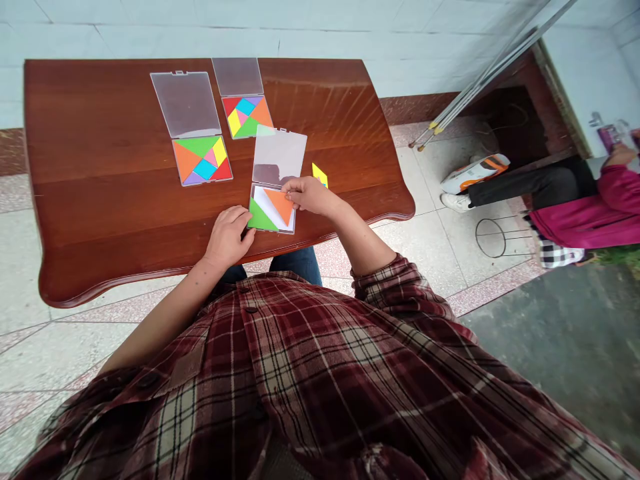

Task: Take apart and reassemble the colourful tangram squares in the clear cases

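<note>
You've got your right hand (310,195) pinched on the orange triangle (279,205) in the open clear case (279,155) on the counter (100,200), so go gently while your open left hand (228,237) steadies the case's corner.

Passage available over the left end of the table (100,167) and past its right corner, beyond the yellow tile (320,175). Obstructions at centre: the open plastic case (279,157), with the right hand (307,195) over it and the left hand (227,237) at its near edge. The left case (203,160) and the far case (245,117) stand beyond.
</note>
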Tool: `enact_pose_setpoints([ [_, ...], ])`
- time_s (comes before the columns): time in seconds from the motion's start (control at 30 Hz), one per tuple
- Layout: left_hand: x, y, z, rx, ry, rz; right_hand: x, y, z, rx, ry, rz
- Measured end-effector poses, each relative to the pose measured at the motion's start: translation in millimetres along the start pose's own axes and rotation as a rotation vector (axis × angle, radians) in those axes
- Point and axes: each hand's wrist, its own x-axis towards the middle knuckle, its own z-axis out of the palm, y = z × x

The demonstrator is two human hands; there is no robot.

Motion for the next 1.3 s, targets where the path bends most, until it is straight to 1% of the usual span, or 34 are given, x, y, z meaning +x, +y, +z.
enact_pose_setpoints([
  [0.1, 0, -1, -0.1, 0.0, -0.001, -0.002, 3, -3, 2, -0.028, -0.034, 0.061],
  [0.23, 0, -1, 0.1, 0.012, 0.012, 0.012, 4, -4, 5, -0.02, -0.05, 0.08],
  [0.33, -1, -1, 0.4, 0.008, 0.011, 0.009, 4, 0, 6, -0.02, -0.052, 0.07],
  [0.47, -1, -2, 0.7, -0.004, 0.008, -0.002, 3, 5, 6, -0.021, -0.024, 0.006],
  [0.63, -1, -1, 0.2, -0.006, 0.003, -0.003, 1, 5, 3, -0.054, 0.08, -0.084],
  [0.77, -1, 0, -0.7, 0.007, 0.004, -0.001, -5, 12, -9, 0.046, 0.178, -0.07],
  [0.83, -1, 0, -1.0, 0.011, 0.001, -0.001, -9, 23, -19, 0.093, 0.27, -0.018],
  [0.97, -1, 1, -1.1, -0.001, -0.013, -0.015, -13, 56, -36, 0.145, 0.467, 0.109],
  [1.03, 0, 1, -1.3, -0.009, -0.012, -0.024, -11, 70, -40, 0.129, 0.499, 0.142],
  [1.1, 0, 2, -1.7, -0.011, -0.012, -0.03, -9, 78, -43, 0.041, 0.498, 0.143],
  [1.17, -1, 3, -2.3, -0.01, -0.017, -0.034, -10, 75, -42, -0.112, 0.538, 0.121],
  [1.23, -1, 3, -2.7, -0.009, -0.02, -0.039, -13, 62, -35, -0.245, 0.599, 0.077],
  [1.27, -1, 3, -2.9, -0.006, -0.021, -0.041, -16, 52, -29, -0.278, 0.606, 0.048],
  [1.3, -1, 3, -2.9, -0.002, -0.02, -0.044, -18, 42, -20, -0.278, 0.568, 0.004],
])
